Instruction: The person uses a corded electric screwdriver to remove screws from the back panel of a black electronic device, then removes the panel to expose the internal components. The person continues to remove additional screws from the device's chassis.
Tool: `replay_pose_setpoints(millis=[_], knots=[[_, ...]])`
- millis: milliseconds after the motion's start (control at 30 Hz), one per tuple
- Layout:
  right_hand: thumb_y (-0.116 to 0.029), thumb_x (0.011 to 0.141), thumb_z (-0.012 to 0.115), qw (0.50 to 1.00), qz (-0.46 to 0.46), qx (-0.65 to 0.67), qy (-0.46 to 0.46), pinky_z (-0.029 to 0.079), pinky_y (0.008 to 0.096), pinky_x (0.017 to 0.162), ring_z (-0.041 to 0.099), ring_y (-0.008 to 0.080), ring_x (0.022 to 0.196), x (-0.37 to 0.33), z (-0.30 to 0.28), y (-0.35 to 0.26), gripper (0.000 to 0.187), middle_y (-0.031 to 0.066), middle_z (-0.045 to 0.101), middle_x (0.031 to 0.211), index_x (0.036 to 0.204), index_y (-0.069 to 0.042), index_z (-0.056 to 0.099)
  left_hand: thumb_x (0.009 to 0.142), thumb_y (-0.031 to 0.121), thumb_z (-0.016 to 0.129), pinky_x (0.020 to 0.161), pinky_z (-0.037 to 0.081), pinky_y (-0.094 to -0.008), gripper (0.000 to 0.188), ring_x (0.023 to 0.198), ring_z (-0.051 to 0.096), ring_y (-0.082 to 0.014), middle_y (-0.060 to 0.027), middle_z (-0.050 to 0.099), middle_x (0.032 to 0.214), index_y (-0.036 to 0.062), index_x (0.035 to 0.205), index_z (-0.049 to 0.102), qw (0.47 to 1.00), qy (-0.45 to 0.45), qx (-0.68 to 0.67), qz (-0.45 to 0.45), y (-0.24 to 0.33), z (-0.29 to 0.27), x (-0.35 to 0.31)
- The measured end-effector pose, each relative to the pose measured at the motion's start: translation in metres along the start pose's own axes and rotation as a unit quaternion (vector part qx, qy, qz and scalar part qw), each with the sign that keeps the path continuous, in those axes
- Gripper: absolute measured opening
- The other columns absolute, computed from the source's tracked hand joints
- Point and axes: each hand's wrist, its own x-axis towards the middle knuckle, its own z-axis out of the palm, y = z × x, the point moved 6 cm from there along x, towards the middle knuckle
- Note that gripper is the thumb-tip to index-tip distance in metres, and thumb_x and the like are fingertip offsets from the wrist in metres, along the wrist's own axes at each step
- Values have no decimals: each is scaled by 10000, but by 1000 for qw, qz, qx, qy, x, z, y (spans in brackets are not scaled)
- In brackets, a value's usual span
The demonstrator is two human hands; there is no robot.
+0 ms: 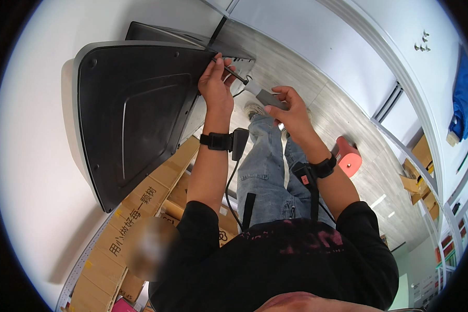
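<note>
My right hand [292, 112] is closed around the grey handle of a power screwdriver [268, 96], thumb on one side and fingers on the other. Its long dark shaft points up and left to the corner of a large black panel [145, 109] with a pale grey rim. Close to the tip, the fingers of my left hand [217, 86] pinch the shaft beside the panel's edge. The tip itself is hidden by these fingers. Several round screw spots dot the panel, which stands tilted at the left.
Cardboard boxes [135, 210] stack below the panel at the lower left. A red stool [348, 156] stands on the floor, right of my legs. Several small screws [423, 48] lie on a white surface at the upper right, near a blue cloth [464, 96]. Black cables hang from both wrist straps.
</note>
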Motion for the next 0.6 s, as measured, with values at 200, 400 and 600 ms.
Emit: replay_pose_setpoints(millis=[200,400,600], knots=[[-214,854,649,962,137,211,-108,476,248,522,589,141,684,-1,0,2,451,85,548,974,1217,-26,459,887,143,607,647,478,-256,216,751,613,-133,-46,669,900,59,1086,616,1000,14,1,-8,2,0,-1],[-273,915,535,999,-19,30,7,471,249,501,596,164,629,-1,2,0,417,110,581,987,1249,-42,442,893,147,598,651,475,-254,223,764,615,-131,-49,670,910,58,1097,611,1000,10,5,-9,3,3,-2],[-102,842,633,957,147,221,-118,474,238,526,550,110,647,-2,2,4,440,79,561,962,1242,-57,456,896,158,596,649,475,-255,234,764,617,-130,-49,671,909,55,1106,604,1000,14,4,-7,0,-2,0]])
